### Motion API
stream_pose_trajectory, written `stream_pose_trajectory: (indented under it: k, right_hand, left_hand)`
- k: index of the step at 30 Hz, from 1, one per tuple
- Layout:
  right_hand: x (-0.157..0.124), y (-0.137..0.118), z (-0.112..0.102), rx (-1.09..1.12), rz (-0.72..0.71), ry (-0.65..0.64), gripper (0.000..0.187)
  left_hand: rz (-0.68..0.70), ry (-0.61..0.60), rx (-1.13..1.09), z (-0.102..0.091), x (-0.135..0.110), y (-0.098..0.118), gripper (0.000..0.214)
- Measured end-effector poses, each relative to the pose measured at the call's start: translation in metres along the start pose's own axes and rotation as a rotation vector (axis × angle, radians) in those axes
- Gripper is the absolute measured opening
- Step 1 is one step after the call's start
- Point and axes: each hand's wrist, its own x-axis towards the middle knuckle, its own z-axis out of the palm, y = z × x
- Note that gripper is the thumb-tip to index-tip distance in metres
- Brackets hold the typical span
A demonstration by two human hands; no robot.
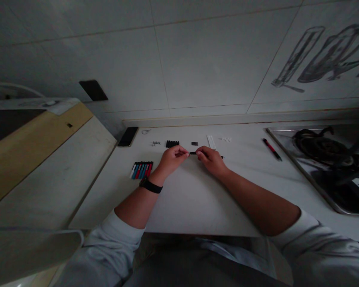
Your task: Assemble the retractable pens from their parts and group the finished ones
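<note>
A short black pen part (pixel 193 153) spans the gap between my two hands, above the middle of the counter. My left hand (pixel 174 157) is closed, its thumb and fingers pinching the left end. Closed as well, my right hand (pixel 211 158) grips the right end. A small dark tip (pixel 223 157) pokes out past the right hand; whether it belongs to the same piece is hidden. Behind the hands lie a row of black pen parts (pixel 172 143), small dark pieces (pixel 194 143) and white refill-like sticks (pixel 211 142). Coloured pen barrels (pixel 141 170) lie beside my left wrist.
Small springs (pixel 156 143) and tiny white pieces (pixel 226 139) lie toward the back. A red and black pen (pixel 272 149) lies right, near the stove's metal edge (pixel 299 175). A phone (pixel 128 136) rests at the back left, near a pale cabinet (pixel 86 159). A tiled wall (pixel 203 67) rises behind.
</note>
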Motion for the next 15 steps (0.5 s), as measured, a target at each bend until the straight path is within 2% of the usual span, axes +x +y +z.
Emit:
stream_pose_trajectory:
  k: [4,9,15]
  right_hand:
    - [-0.0013,0.0024,0.0028,0.077,-0.016,0.022,0.035]
    - [-0.0013,0.0016,0.0027,0.025,-0.006,0.023,0.019]
    - [-0.002,0.0021,0.0036,0.084,-0.017,0.025,0.036]
  left_hand:
    - [-0.009,0.023,0.005,-0.0017,0.0007,0.0008,0.016]
    - [-0.003,0.013,0.052,-0.0034,0.0002,0.0029,0.014]
    - [0.013,0.015,0.078,-0.0058,-0.0001,0.0049,0.013]
